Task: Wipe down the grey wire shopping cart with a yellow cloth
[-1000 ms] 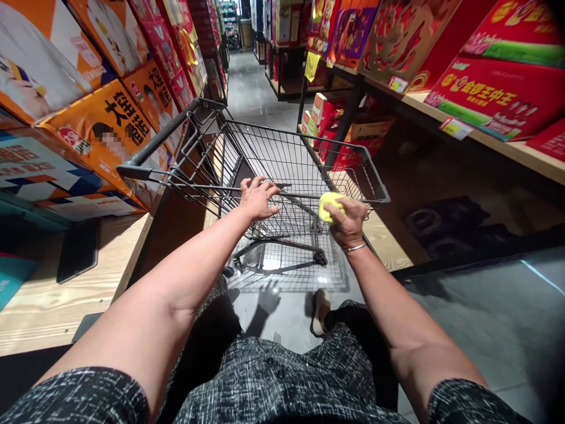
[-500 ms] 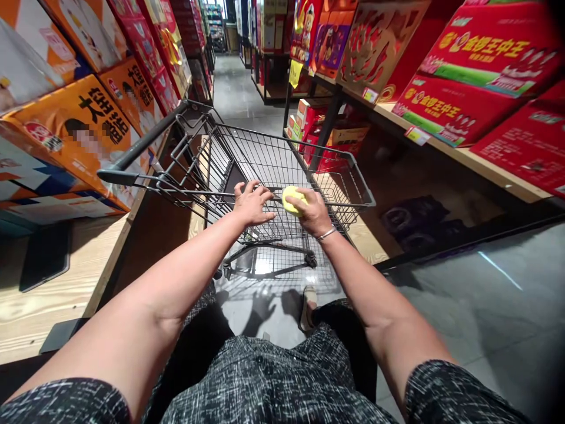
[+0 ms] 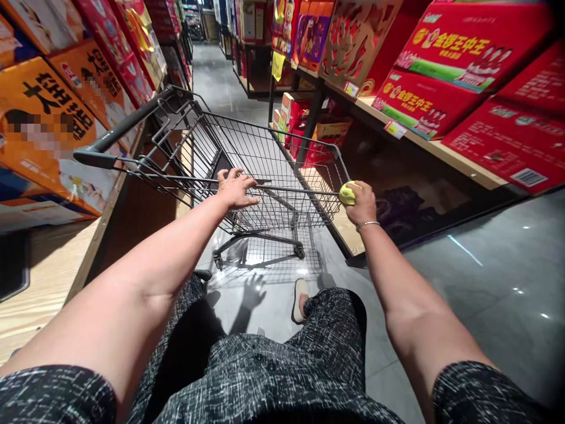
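A grey wire shopping cart [image 3: 265,141] stands side-on before me, its handle [image 3: 119,129] to the left. My left hand [image 3: 237,189] is at the near top rail, fingers spread and apart; whether it rests on the rail I cannot tell. My right hand [image 3: 364,205] is closed around a bunched yellow cloth [image 3: 348,193] at the right front corner of the cart. The cloth is against the end of the near top rail, and part of it is hidden by my fingers. Inside, the basket's wire mesh shows.
Red cartons [image 3: 445,47] fill the wooden shelf [image 3: 441,147] on the right. Orange boxes [image 3: 48,118] are stacked on the left, with a dark flat object [image 3: 13,265] on the wood below. An aisle [image 3: 216,70] runs on beyond the cart; my shoe [image 3: 299,300] is on the grey floor.
My right hand has moved the yellow cloth rightward along the near rail to the cart's front corner. My left hand stays near the rail, fingers spread. The view has shifted to the right.
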A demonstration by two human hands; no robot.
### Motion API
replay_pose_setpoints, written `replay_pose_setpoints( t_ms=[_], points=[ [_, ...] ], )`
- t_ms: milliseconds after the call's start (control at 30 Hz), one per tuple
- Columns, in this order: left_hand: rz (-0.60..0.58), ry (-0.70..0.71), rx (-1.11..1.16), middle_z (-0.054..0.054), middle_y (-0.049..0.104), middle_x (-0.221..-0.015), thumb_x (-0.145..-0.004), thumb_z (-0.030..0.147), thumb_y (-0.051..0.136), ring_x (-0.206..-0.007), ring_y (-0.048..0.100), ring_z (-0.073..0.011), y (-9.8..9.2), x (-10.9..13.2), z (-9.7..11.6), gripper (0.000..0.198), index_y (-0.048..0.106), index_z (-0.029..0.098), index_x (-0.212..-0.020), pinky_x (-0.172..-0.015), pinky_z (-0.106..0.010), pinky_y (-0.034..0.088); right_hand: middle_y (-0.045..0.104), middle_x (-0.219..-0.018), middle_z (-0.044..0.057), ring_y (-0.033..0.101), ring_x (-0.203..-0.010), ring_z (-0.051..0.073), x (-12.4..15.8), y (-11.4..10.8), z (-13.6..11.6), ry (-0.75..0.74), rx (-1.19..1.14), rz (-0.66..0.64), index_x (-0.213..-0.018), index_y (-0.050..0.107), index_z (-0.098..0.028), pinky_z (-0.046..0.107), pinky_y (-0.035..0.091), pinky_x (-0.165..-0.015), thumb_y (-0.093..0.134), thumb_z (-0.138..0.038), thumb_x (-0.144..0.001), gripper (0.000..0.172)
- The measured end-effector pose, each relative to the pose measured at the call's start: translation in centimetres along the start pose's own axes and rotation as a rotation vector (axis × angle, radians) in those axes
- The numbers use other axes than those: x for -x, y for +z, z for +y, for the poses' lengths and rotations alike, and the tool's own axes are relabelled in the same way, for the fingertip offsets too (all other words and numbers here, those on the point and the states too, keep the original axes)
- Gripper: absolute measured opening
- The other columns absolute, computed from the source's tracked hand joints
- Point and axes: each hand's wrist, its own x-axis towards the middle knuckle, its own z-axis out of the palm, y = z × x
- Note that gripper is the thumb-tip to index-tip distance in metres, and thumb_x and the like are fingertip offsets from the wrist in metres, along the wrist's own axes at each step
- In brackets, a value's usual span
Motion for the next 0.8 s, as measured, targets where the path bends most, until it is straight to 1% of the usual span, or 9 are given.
replay_pose_setpoints(
  t_ms=[100,200,267,367,467,567,667,733,800],
  points=[
    [-0.003,0.019,-0.001,-0.001,0.068,-0.139,-0.081,0.063,0.069,-0.151,0.032,-0.0378,0.0,-0.5,-1.5,0.049,0.071,0.038,-0.123,-0.121,-0.059,0.012,0.064,-0.126,0.012,0.054,-0.111,0.029,-1.6,0.2,-1.7,0.035,-0.012,-0.078,-0.121,0.072,-0.024,0.041,0.048,-0.09,0.057,-0.015,-0.08,0.045],
    [-0.015,0.002,-0.03,-0.001,0.068,-0.138,-0.083,0.063,0.068,-0.15,0.033,-0.0382,-0.4,-0.9,-3.1,0.048,0.072,0.036,-0.121,-0.122,-0.058,0.013,0.068,-0.114,0.009,0.053,-0.098,0.026,-2.6,-1.0,-3.1,0.005,0.015,-0.22,-0.112,0.075,-0.025,0.037,0.046,-0.079,0.061,-0.018,-0.081,0.035],
    [-0.052,-0.039,-0.072,-0.005,0.065,-0.142,-0.084,0.065,0.066,-0.151,0.033,-0.0391,-0.9,-1.3,-3.3,0.053,0.071,0.032,-0.126,-0.121,-0.058,0.017,0.068,-0.113,0.009,0.051,-0.094,0.025,-2.6,-1.8,-4.2,-0.02,0.028,-0.261,-0.112,0.075,-0.026,0.035,0.044,-0.075,0.061,-0.019,-0.081,0.035],
    [-0.167,-0.035,-0.092,-0.009,0.053,-0.158,-0.086,0.071,0.061,-0.154,0.027,-0.0412,-1.2,-2.0,-1.4,0.071,0.06,0.032,-0.146,-0.122,-0.062,0.018,0.065,-0.119,0.011,0.049,-0.097,0.027,-1.5,-2.2,-6.4,-0.008,0.022,-0.219,-0.122,0.073,-0.028,0.036,0.045,-0.073,0.061,-0.017,-0.082,0.044],
    [-0.268,0.113,-0.038,-0.003,0.041,-0.168,-0.091,0.071,0.054,-0.157,0.023,-0.0388,-0.4,-3.0,2.7,0.078,0.039,0.043,-0.161,-0.125,-0.067,0.005,0.06,-0.133,0.012,0.049,-0.105,0.03,0.6,-1.4,-9.0,0.019,-0.004,-0.095,-0.139,0.066,-0.03,0.039,0.049,-0.078,0.062,-0.015,-0.084,0.057],
    [-0.311,0.179,-0.005,0.002,0.041,-0.169,-0.094,0.057,0.055,-0.157,0.026,-0.0365,0.7,-4.0,6.1,0.07,0.037,0.046,-0.162,-0.126,-0.065,0.004,0.056,-0.143,0.01,0.048,-0.119,0.032,2.7,1.0,-11.8,-0.09,-0.053,0.036,-0.143,0.064,-0.034,0.044,0.05,-0.092,0.061,-0.016,-0.09,0.056],
    [-0.327,0.185,0.028,0.004,0.045,-0.166,-0.098,0.043,0.048,-0.155,0.028,-0.0332,0.8,-4.4,7.1,0.062,0.042,0.046,-0.16,-0.125,-0.061,0.01,0.061,-0.142,0.007,0.045,-0.132,0.031,4.4,5.0,-14.1,-0.258,-0.104,0.057,-0.136,0.068,-0.038,0.047,0.044,-0.103,0.059,-0.021,-0.097,0.043],
    [-0.327,0.188,0.053,0.005,0.046,-0.165,-0.1,0.04,0.042,-0.153,0.032,-0.0311,0.5,-4.4,6.6,0.059,0.044,0.045,-0.159,-0.125,-0.058,0.012,0.064,-0.141,0.005,0.045,-0.134,0.029,5.4,8.1,-15.0,-0.314,-0.115,-0.048,-0.131,0.07,-0.038,0.047,0.041,-0.104,0.054,-0.024,-0.102,0.036],
    [-0.317,0.191,0.068,0.005,0.048,-0.164,-0.101,0.043,0.04,-0.15,0.035,-0.0311,0.3,-4.2,5.9,0.057,0.047,0.045,-0.158,-0.124,-0.055,0.013,0.065,-0.141,0.005,0.047,-0.132,0.027,6.5,10.8,-15.4,-0.343,-0.09,-0.271,-0.128,0.071,-0.036,0.048,0.039,-0.105,0.047,-0.024,-0.105,0.036]
  ],
)
